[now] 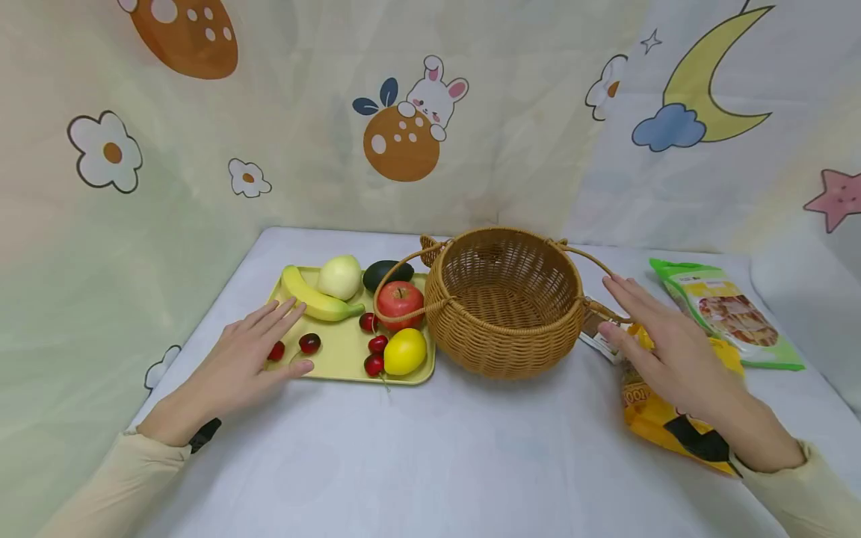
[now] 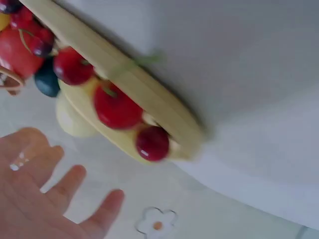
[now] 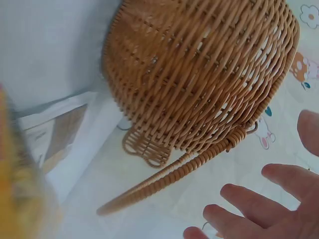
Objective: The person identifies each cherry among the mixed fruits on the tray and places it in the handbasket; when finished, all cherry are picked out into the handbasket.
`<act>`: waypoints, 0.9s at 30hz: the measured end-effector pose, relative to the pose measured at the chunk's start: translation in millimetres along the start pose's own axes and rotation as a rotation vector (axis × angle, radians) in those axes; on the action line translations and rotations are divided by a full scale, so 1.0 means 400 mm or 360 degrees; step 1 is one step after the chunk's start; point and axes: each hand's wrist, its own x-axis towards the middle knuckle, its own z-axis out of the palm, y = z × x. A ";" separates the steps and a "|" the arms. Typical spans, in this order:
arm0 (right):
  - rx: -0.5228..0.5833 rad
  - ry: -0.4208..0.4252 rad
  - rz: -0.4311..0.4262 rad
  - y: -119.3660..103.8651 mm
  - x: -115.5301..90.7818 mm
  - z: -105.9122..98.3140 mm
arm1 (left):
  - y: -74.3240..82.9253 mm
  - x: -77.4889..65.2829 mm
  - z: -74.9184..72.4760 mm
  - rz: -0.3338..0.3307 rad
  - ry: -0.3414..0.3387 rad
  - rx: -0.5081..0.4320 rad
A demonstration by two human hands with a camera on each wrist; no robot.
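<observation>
My left hand (image 1: 245, 362), fingers spread, hovers by the left side of a yellow tray (image 1: 336, 362). On the tray lie a banana (image 1: 316, 297), a pale round fruit (image 1: 340, 277), an avocado (image 1: 388, 276), an apple (image 1: 400, 302), a lemon (image 1: 405, 351) and several cherries (image 1: 310, 343). A wicker basket (image 1: 504, 344) with two side handles stands right of the tray. Near its right handle, my right hand (image 1: 679, 362) is held with fingers extended over a yellow bag (image 1: 659, 415), partly hiding it. Neither hand holds anything; the right wrist view shows the fingers apart from the basket (image 3: 199, 69).
Behind the right hand lies a green and clear food packet (image 1: 740, 314). A small white and brown packet (image 1: 599, 332) sits between basket and yellow bag. The white table (image 1: 457, 456) meets a printed cloth backdrop (image 1: 525, 179) at the back.
</observation>
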 end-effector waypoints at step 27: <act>0.0066 0.0191 -0.0086 0.008 0.079 0.075 | -0.115 -0.033 -0.013 -0.0115 0.0069 -0.0230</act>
